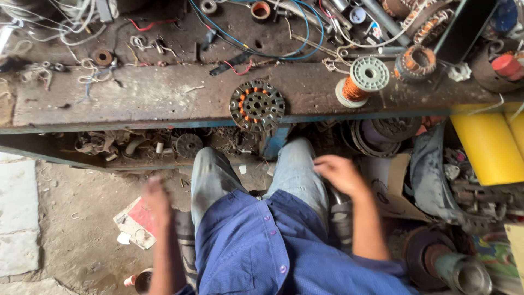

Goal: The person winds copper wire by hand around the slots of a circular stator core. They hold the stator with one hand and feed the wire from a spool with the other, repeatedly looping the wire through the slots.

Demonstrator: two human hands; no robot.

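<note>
Stator lies untouched on the bench edge above both empty hands, left blurred, right loosely curled; reaching up for it seems next.

Both hands are motion-blurred, the left hand worse; the yellow roll runs off-frame.

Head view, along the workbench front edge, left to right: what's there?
Tangle of white wire → round stator disc with copper windings → green spool of copper wire → copper-wound coil → yellow roll.
</note>
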